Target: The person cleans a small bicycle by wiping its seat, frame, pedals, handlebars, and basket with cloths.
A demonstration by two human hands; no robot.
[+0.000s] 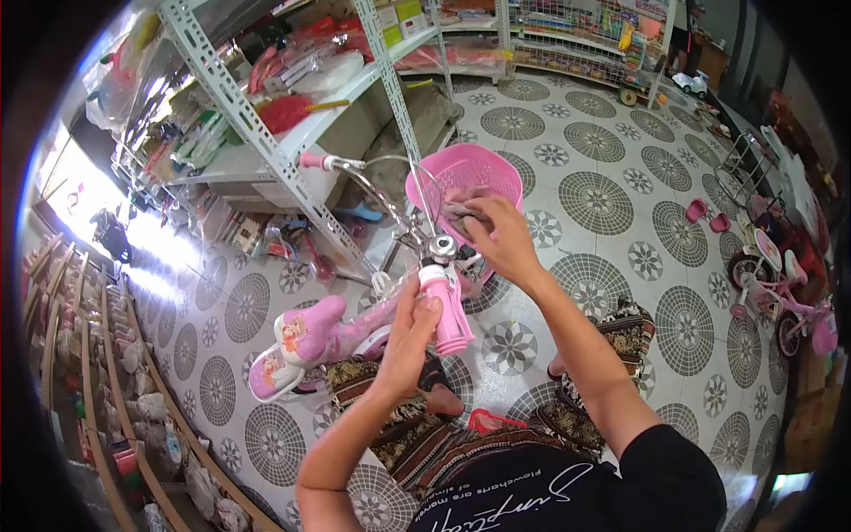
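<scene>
A small pink children's bicycle stands in front of me, its chrome handlebar (368, 188) turned sideways. My left hand (410, 332) is closed against the near pink handlebar grip (446, 315), thumb on its side. Pinched in my right hand (505, 238) is a crumpled grey cloth (463, 209), just over the pink basket (467, 163) at the front. The stem's chrome top (442, 247) lies between my hands. To the left is the pink and white printed saddle (312, 330). My right hand partly hides the basket's near side.
A white metal shelf rack (306, 133) with bagged goods stands close on the left. Wooden racks (111, 372) line the lower left. Pink sandals (706, 215) and another pink bicycle (780, 301) are on the patterned tile floor (596, 208) at right.
</scene>
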